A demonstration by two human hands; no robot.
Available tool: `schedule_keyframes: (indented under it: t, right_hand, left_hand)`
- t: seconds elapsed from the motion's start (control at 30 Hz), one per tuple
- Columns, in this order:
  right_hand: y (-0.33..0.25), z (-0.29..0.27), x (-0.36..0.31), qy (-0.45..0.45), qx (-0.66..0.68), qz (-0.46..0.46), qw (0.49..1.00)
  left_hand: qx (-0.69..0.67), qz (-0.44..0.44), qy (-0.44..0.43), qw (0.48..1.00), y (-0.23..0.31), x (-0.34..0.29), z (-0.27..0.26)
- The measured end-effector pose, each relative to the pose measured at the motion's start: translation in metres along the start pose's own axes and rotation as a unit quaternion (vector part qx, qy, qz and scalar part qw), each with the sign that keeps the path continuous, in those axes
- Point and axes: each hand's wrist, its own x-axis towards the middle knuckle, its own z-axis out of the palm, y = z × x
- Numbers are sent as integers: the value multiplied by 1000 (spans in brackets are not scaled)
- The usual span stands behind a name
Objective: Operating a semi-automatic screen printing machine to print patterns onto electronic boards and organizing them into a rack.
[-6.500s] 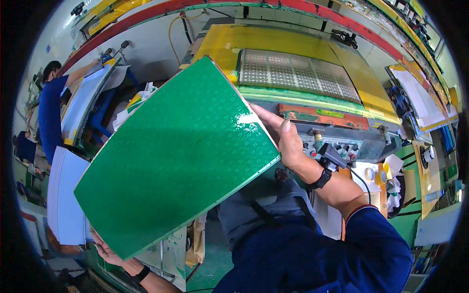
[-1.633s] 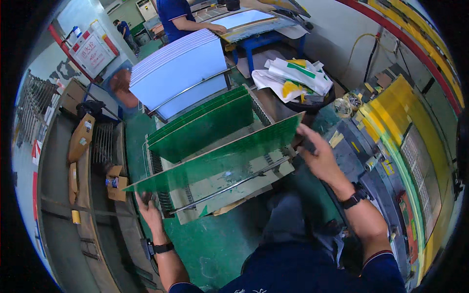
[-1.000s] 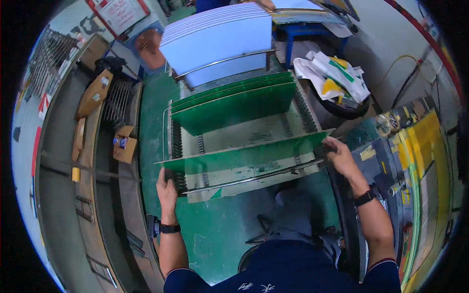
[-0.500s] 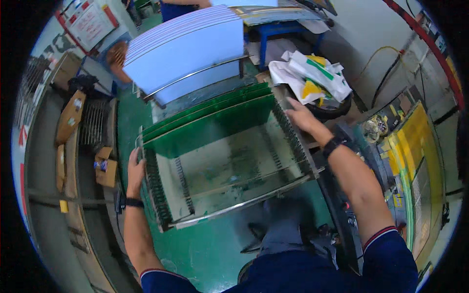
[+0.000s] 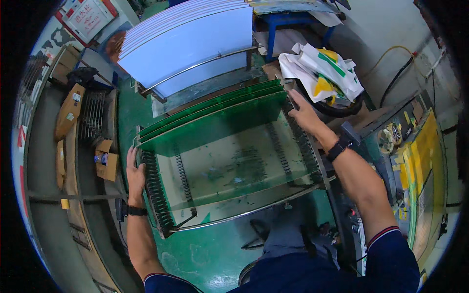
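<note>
A metal rack with rows of dark comb-like slots along both sides stands in front of me. Several thin green panels stand upright, close together, in its far part. The pale bottom of the near part shows, with green smears. On the rack's left side rests my left hand, fingers along the outer edge and thumb toward the slots. My right hand is closed over the right side near the far corner, beside the panels' ends. The undersides of my fingers are partly hidden.
Behind the rack, large white-blue boards lean in a metal frame. A bin with crumpled white and yellow sacks stands at the far right. Left are shelves with cardboard boxes; right is a bench with yellow-edged frames.
The rack and both hands sit slightly farther right in the picture, with the hands still at its sides. The arm of the person at the back has left the view.
</note>
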Motion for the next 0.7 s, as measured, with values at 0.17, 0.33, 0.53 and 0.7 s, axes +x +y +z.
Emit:
schedule_keyframes:
  t: [0.17, 0.33, 0.53, 0.7]
  right_hand:
    - [-30, -31, 2, 7, 148, -6, 989]
    - [-116, -69, -12, 59, 218, -76, 971]
    - [-203, -169, -65, 134, 164, -201, 956]
    - [-236, -231, -144, 194, 144, -225, 944]
  left_hand:
    - [-205, -67, 15, 976, 36, 11, -8]
    - [-251, 9, 86, 964, 51, 22, -63]
    - [-210, 31, 154, 965, 144, 45, -142]
    - [-22, 143, -10, 990, 181, 95, -212]
